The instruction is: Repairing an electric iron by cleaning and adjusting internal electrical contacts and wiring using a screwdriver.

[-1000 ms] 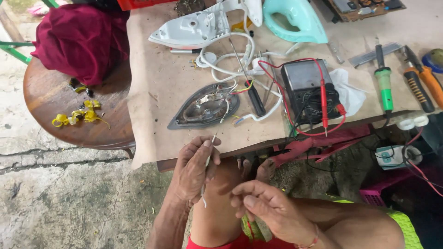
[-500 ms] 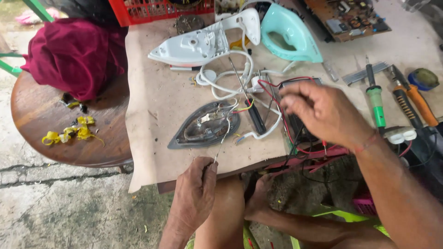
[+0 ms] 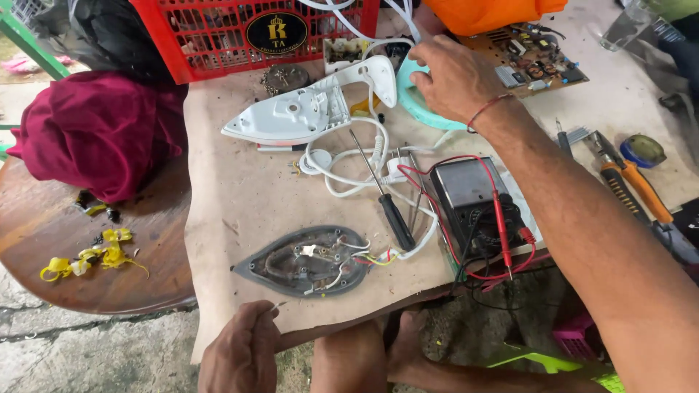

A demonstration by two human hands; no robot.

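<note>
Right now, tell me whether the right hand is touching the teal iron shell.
Touching. The head view shows the right hand lying over the teal iron shell, its fingers curled on the upper edge with no gap between them.

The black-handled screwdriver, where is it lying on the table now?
In the head view, the black-handled screwdriver lies mid-table, across the white cord, between the grey iron soleplate and the dark multimeter.

red crate [image 3: 218, 36], maroon cloth [image 3: 95, 131], multimeter [image 3: 473, 200]
</note>
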